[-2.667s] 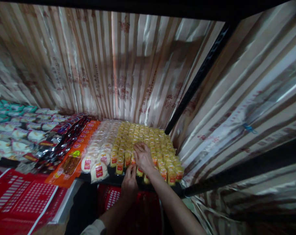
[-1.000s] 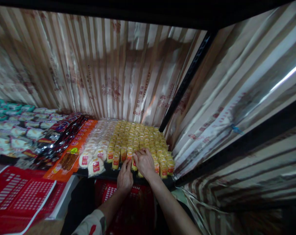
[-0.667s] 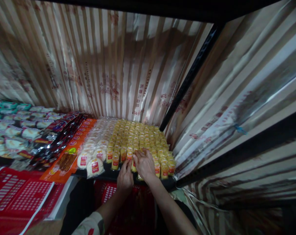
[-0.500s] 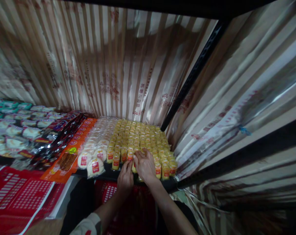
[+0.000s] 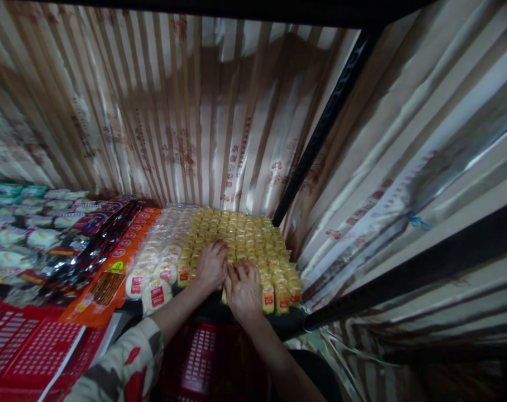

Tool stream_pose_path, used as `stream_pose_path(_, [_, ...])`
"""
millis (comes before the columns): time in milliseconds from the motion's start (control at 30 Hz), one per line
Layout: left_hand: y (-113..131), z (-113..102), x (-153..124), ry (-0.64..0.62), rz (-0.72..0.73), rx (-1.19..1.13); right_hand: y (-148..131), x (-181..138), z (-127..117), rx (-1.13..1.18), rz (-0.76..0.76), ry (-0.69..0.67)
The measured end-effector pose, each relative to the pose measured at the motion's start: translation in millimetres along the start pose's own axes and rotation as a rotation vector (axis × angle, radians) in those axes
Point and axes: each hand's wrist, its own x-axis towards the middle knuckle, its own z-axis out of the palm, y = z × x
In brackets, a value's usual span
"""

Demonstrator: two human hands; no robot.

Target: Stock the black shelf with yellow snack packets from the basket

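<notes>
Both my hands rest on rows of small yellow snack packs (image 5: 253,240) with red labels, laid out on a dark shelf. My left hand (image 5: 212,266) lies palm down on the front packs, fingers curled over them. My right hand (image 5: 244,288) sits beside it at the shelf's front edge, fingers bent onto the packs. The two hands touch each other. What the fingers grip is hidden beneath them.
Round white buns in clear wrap (image 5: 155,273) lie left of the yellow packs, then orange packets (image 5: 106,285) and dark packets (image 5: 81,245). A red plastic crate (image 5: 203,357) stands below the shelf. Striped foil sheeting (image 5: 404,167) and a black post (image 5: 320,134) close off the back and right.
My left hand has come up from below the shelf edge onto the yellow packs. My right hand has slid slightly toward me. The view has shifted a little.
</notes>
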Motion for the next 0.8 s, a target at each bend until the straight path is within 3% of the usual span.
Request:
stream_pose_path(133, [-7, 10, 33, -0.212, 0.024, 0.121, -1, 0, 2, -0.043, 0.021, 0.012])
stream_pose_path(300, [-11, 22, 52, -0.346, 0.045, 0.227, 0, 2, 5, -0.046, 0.030, -0.050])
stream_pose_path(600, [-14, 21, 65, -0.319, 0.124, 0.236, 5, 5, 11, 0.010, 0.042, -0.049])
stream_pose_path(700, [-19, 34, 78, -0.283, 0.099, 0.238, 6, 3, 11, 0.019, 0.052, -0.040])
stream_pose_path(800, [-24, 51, 88, -0.348, 0.057, 0.263, 7, 2, 10, 0.023, 0.067, -0.051])
